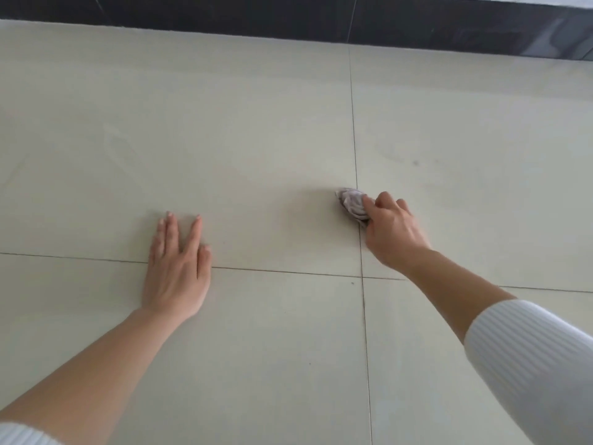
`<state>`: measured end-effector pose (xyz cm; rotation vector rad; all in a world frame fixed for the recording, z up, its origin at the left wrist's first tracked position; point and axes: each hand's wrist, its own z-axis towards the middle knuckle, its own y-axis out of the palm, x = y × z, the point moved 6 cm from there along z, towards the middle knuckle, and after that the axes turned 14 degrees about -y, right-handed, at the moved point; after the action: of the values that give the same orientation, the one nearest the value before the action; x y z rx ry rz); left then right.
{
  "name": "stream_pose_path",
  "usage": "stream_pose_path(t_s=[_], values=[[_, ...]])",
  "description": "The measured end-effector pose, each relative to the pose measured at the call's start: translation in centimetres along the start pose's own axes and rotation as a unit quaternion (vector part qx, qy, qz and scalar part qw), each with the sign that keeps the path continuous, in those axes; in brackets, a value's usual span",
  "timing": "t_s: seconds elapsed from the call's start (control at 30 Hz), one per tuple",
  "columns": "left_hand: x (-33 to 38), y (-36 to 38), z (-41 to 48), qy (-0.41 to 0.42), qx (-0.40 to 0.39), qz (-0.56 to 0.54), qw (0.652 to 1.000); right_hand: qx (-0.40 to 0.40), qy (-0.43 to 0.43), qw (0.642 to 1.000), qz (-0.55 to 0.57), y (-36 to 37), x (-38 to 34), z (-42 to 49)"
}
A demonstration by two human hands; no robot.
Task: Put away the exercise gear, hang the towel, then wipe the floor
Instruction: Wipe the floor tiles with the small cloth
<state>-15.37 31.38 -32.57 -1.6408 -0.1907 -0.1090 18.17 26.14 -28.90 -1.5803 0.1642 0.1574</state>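
Head view: a small cloth (353,205), pale lilac-grey and soft, is bunched into a crumpled wad with rolled folds and a pointed end toward 10 o'clock. It lies on the floor (256,139) slightly to the 3 o'clock side of the picture's middle, right on a thin dark grout line (354,139) that runs from 12 to 6 o'clock. The right hand (393,229) grips the cloth from its 4 o'clock side, back of the hand up, its fingers (385,200) curled and clamped over the wad and the wrist bent as the forearm reaches in from 4 o'clock. A white ribbed sleeve (529,364) is pushed up toward the elbow. The left hand (176,274) lies well apart from the cloth, at its 8 o'clock, palm flat on the tile with the fingers straight and slightly spread, the forearm bare and coming in from 7 o'clock. The floor is large, smooth, pale cream tiles with a dull sheen; a second grout line (272,271) crosses from 9 to 3 o'clock beneath the left hand. A small dark speck (416,162) marks the tile at 1 o'clock of the cloth. A dark glossy skirting (417,24) borders the floor at 12 o'clock.
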Motion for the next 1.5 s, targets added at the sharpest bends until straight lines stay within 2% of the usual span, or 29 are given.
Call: stream_pose_path(t_s=[0.17, 0.3, 0.67, 0.77, 0.87, 1.0, 1.1, 1.17, 1.23, 1.33, 1.4, 1.5], values=[[-0.1, -0.1, 4.5, -0.118, 0.03, -0.049, 0.991, -0.006, 0.041, 0.997, -0.064, -0.1, 2.5, 4.0], [-0.1, 0.2, 4.5, -0.125, 0.073, -0.057, 0.988, 0.004, 0.059, 0.995, -0.081, -0.3, 3.7, 7.4], [0.2, -0.4, 4.4, -0.135, 0.098, -0.064, 0.984, -0.007, 0.117, 0.992, -0.051, -0.7, 3.0, 18.0], [0.3, -0.5, 4.4, -0.135, 0.1, -0.063, 0.984, 0.006, 0.067, 0.996, -0.062, -0.4, 0.7, 19.7], [0.3, -0.8, 4.2, -0.141, 0.099, -0.067, 0.983, 0.048, -0.034, 0.998, -0.012, 1.0, -4.0, 18.5], [0.3, -0.7, 4.3, -0.145, 0.083, -0.055, 0.984, 0.047, -0.221, 0.973, 0.041, 2.4, -9.4, 11.6], [0.3, -0.8, 4.2, -0.145, 0.087, -0.056, 0.984, 0.024, -0.297, 0.954, -0.01, 2.3, -8.6, 8.9], [0.3, -0.9, 4.1, -0.15, 0.09, -0.056, 0.983, 0.043, -0.261, 0.964, -0.039, 1.5, -6.0, 11.3], [0.5, -0.9, 4.2, -0.149, 0.09, -0.056, 0.983, 0.073, -0.139, 0.986, -0.058, 0.3, -2.7, 15.1], [0.5, -0.9, 4.3, -0.153, 0.084, -0.052, 0.983, 0.052, 0.032, 0.994, -0.09, -0.4, 0.1, 20.7], [0.4, -0.8, 4.3, -0.154, 0.079, -0.045, 0.984, 0.035, 0.069, 0.993, -0.094, -0.4, -0.7, 23.8], [0.4, -0.6, 4.4, -0.152, 0.069, -0.039, 0.985, 0.025, 0.025, 0.998, -0.044, 0.6, -3.7, 26.8]])
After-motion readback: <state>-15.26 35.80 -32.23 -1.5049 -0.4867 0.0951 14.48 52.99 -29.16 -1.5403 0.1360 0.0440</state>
